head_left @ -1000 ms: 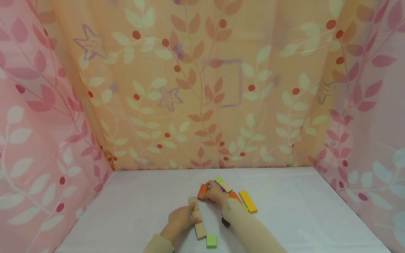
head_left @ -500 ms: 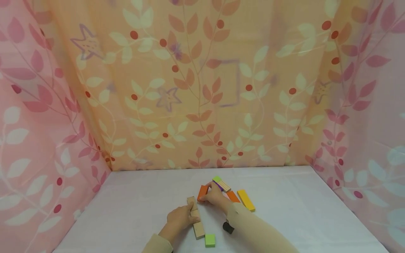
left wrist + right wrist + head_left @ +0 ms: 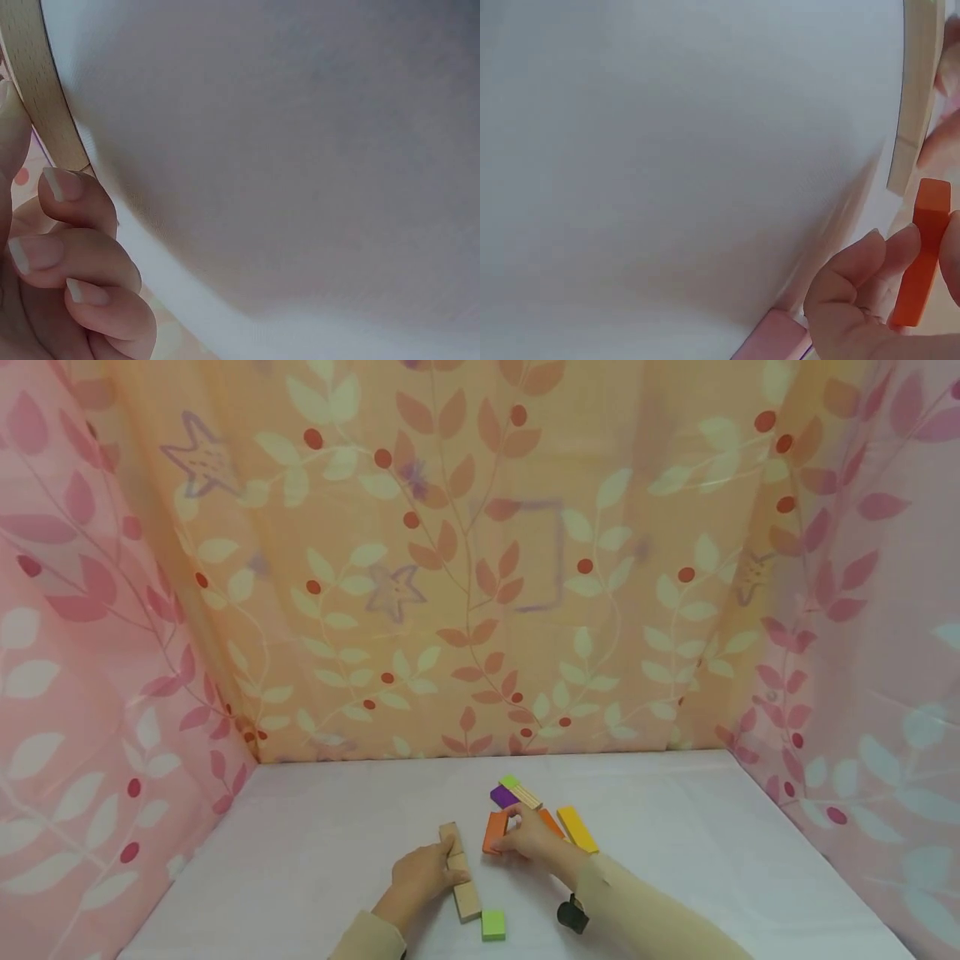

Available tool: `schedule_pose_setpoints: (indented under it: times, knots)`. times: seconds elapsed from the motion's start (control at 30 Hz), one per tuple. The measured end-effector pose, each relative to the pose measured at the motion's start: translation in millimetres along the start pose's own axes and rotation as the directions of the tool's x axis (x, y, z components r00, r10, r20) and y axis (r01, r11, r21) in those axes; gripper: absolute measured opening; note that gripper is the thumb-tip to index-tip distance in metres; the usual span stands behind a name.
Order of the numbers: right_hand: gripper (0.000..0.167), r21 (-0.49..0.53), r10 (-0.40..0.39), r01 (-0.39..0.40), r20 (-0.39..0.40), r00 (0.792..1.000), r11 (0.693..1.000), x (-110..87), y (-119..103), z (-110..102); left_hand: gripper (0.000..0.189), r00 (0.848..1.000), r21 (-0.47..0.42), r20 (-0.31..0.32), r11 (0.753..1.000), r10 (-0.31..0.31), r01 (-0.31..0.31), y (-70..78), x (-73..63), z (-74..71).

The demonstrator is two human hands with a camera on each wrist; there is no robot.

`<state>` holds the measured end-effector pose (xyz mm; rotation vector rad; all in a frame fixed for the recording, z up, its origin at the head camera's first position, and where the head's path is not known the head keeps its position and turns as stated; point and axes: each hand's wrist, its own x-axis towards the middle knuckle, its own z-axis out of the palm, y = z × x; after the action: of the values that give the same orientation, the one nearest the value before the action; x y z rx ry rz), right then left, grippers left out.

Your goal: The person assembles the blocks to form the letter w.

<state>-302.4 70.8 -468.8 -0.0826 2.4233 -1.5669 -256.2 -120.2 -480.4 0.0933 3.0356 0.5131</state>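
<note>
My left hand holds a row of plain wooden blocks, its index finger and thumb spaced along the middle. In the left wrist view, curled fingers lie beside the side face of a wooden block. Just right of the row, an orange block is pinched by my right hand. The right wrist view shows this orange block upright on edge between thumb and fingers, near the row's end. A light green block lies at the row's near end.
Behind my right hand lie a purple block, a small green block and a striped wooden piece. Another orange block is partly covered by the hand, beside a long yellow block. Patterned cloth encloses the white table.
My right hand has drawn the orange block a little to the right and nearer to me, uncovering the purple block. The left hand stays on the wooden row.
</note>
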Motion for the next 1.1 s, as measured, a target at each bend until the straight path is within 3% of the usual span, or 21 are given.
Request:
schedule_pose_setpoints:
  times: [0.33, 0.83, 1.1]
  knots:
    - [0.052, 0.034, -0.003, 0.002, 0.03, 1.0, 0.999, -17.0, 5.4, -6.9, 0.072, 1.0, 0.017, 0.012, 1.0, 0.0, 0.0, 3.0, -1.4, -4.6]
    - [0.052, -0.046, 0.004, -0.003, 0.025, 1.0, 0.999, -33.8, 12.1, -14.8, 0.072, 0.999, 0.021, 0.027, 0.999, -0.025, 0.024, 2.5, -1.2, -2.9]
    - [0.048, -0.019, 0.011, -0.009, 0.079, 0.997, 1.0, -40.4, 21.5, -16.1, 0.072, 0.999, 0.026, 0.029, 0.999, -0.02, 0.019, 3.6, -1.7, -4.0]
